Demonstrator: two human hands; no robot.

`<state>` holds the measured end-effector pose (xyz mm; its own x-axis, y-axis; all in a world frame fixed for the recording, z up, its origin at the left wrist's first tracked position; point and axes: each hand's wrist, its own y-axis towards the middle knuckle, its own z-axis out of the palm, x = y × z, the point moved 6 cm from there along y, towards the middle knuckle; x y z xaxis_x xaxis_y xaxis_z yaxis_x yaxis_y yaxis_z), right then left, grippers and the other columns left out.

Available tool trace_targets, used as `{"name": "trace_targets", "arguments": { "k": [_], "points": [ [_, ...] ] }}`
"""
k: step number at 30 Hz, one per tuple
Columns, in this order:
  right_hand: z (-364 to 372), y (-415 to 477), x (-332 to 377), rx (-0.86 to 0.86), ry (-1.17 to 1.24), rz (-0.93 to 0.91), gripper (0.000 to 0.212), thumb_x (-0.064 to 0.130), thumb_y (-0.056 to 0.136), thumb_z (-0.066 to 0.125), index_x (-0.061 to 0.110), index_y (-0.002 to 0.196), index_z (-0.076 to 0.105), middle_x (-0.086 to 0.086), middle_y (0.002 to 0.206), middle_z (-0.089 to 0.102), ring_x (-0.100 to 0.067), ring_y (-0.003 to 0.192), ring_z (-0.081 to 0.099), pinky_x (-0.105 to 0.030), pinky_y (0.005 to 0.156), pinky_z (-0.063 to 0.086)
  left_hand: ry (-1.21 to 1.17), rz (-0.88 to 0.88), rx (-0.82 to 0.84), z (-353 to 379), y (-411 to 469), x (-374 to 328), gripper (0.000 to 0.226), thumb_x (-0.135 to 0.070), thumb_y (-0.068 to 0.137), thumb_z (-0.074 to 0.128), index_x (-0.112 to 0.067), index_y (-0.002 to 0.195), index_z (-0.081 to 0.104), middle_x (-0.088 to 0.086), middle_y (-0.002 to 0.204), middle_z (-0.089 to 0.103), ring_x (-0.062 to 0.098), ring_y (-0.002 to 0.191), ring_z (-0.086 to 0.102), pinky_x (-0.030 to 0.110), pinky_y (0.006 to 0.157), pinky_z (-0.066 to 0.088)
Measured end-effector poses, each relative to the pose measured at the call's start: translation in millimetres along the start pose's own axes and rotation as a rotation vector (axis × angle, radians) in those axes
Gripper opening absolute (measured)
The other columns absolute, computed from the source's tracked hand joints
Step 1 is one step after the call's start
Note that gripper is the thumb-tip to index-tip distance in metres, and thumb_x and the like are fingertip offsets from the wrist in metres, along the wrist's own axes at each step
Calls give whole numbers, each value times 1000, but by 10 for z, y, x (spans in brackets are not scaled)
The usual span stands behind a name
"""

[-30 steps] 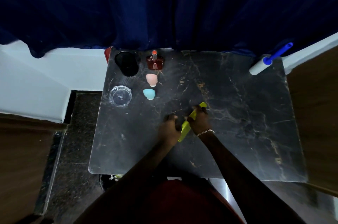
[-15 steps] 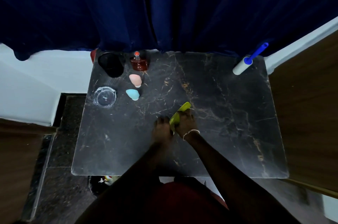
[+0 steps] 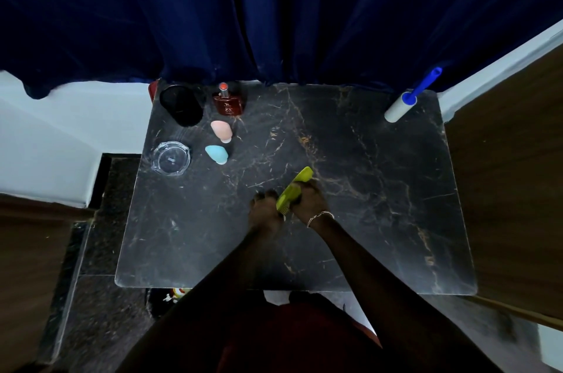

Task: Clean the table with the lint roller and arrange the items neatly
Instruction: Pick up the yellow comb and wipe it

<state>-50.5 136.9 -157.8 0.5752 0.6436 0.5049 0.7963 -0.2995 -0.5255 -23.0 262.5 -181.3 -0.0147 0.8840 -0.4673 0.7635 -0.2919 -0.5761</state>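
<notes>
A yellow-green comb (image 3: 295, 189) is held over the middle of the black marble table (image 3: 365, 189). My right hand (image 3: 309, 200) grips it around its middle. My left hand (image 3: 264, 210) is beside the comb's near end, fingers curled down; I cannot tell whether it touches the comb. The lint roller (image 3: 402, 104), white with a blue handle, lies at the table's far right corner. At the far left stand a black cup (image 3: 182, 109), a dark red perfume bottle (image 3: 228, 101), a pink sponge (image 3: 221, 130), a light blue sponge (image 3: 217, 154) and a glass ashtray (image 3: 171, 157).
A dark blue curtain (image 3: 274, 13) hangs behind the table's far edge. Wooden panels (image 3: 511, 189) flank the table on the right and left. A white wall and dark tiled floor (image 3: 100, 296) lie to the left. The table's right half is bare marble.
Both hands and the comb keep about the same spot on the table. The view itself has shifted sideways.
</notes>
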Motion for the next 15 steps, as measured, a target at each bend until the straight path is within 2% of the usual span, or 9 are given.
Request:
{"name": "trace_targets", "arguments": {
  "k": [2,4,10,13,15],
  "points": [
    [-2,-15,-22,-9,23,-6,39,12,84,65,6,122,64,-15,134,57,-31,127,53,-35,107,43,-31,-11,-5,-7,-9,17,36,-18,84,74,-13,119,68,16,127,65,36,125,57,44,104,51],
    [15,-39,-41,-14,36,-25,37,9,85,62,2,122,63,-19,129,60,-34,124,55,-36,105,43,-56,-23,-11,-7,-14,38,30,-21,89,72,-9,116,71,17,124,67,35,121,62,44,103,52],
    [30,-93,-117,-90,117,-59,43,4,86,62,0,128,61,-18,131,60,-30,126,53,-31,110,39,-196,-100,-14,-52,28,74,26,-24,91,72,-4,107,75,21,117,74,36,115,68,40,98,52],
    [29,-84,-203,-169,337,43,38,1,84,70,-5,121,63,-21,119,68,-32,111,65,-31,97,50,-390,-160,-9,-28,78,83,24,-16,90,75,7,97,75,27,102,74,30,93,69,37,82,51],
    [60,-27,-227,-123,491,122,31,6,87,71,-8,114,66,-27,110,70,-35,99,69,-37,87,55,-527,-181,-19,-38,99,57,21,-9,90,76,11,95,74,25,88,69,21,83,59,35,76,46]
  ]
}}
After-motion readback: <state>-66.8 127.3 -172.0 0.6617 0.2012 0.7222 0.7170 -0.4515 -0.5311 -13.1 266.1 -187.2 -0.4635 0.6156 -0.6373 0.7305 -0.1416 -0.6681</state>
